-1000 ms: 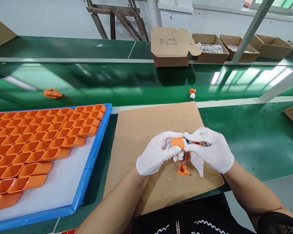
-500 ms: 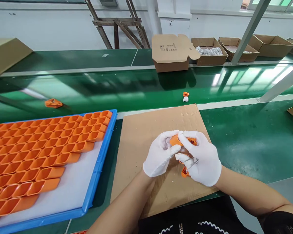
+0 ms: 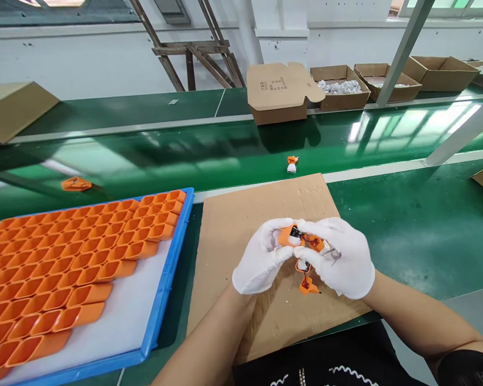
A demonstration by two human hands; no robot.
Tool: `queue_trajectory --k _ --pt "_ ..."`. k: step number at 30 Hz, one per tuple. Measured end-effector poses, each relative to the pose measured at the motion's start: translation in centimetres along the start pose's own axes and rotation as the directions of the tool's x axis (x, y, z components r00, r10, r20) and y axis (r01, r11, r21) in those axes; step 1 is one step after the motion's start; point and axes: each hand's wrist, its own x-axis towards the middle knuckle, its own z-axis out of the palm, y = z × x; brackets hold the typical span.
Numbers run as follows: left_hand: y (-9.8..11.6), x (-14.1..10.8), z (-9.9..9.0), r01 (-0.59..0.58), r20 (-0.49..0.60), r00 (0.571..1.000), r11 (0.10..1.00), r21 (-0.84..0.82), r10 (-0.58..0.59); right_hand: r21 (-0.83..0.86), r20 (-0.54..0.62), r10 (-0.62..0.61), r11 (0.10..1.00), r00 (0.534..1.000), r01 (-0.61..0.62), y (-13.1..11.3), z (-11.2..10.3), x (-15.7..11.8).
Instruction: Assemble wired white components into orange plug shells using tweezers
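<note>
Both my hands wear white gloves and meet above a cardboard sheet (image 3: 225, 241). My left hand (image 3: 260, 260) is closed around an orange plastic housing (image 3: 285, 236), with a black and white part showing at its mouth. My right hand (image 3: 340, 257) grips a smaller orange piece (image 3: 314, 243), joined by thin dark wires to the part in the housing. A thin metal tool, seemingly tweezers (image 3: 335, 254), sticks out between the right fingers. Just beneath that hand is a second wired orange assembly (image 3: 307, 284), partly hidden; I cannot tell whether it is held.
A blue tray (image 3: 161, 300) with rows of orange housings (image 3: 84, 249) stands to the left. Behind, the green belt (image 3: 177, 166) carries an orange piece (image 3: 76, 184) and an orange-white assembly (image 3: 292, 164). Cardboard boxes (image 3: 279, 115) line the back ledge; a metal post (image 3: 404, 53) rises right.
My right hand has shifted slightly right, exposing the black part and wires at the housing's mouth. More of the lower assembly shows. Pieces on the belt have moved left. The view has tilted up slightly.
</note>
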Motion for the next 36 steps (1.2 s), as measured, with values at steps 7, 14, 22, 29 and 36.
queue_trajectory --k 7,14,22,29,36 --pt "-0.3 0.0 -0.1 -0.021 0.003 1.000 0.998 0.057 0.021 -0.018 -0.001 0.080 0.997 0.997 -0.080 -0.2 -0.4 0.3" --pt "-0.4 -0.3 0.5 -0.057 -0.016 0.998 0.997 0.051 0.058 -0.315 -0.097 -0.173 0.939 0.980 0.135 -0.2 0.1 -0.3" --pt "-1.0 -0.6 1.3 -0.058 -0.116 0.990 0.988 0.143 0.074 -0.450 -0.071 -0.073 0.892 0.995 0.033 0.1 0.0 0.0" --pt "-1.0 -0.9 1.1 -0.036 -0.126 0.991 0.988 0.150 0.055 -0.277 -0.084 0.057 0.958 0.995 -0.078 -0.2 0.1 0.3" --pt "-0.7 -0.8 1.3 -0.035 -0.160 0.984 0.968 0.249 0.077 -0.192 -0.035 0.110 0.975 0.993 -0.115 0.6 0.7 -0.3"
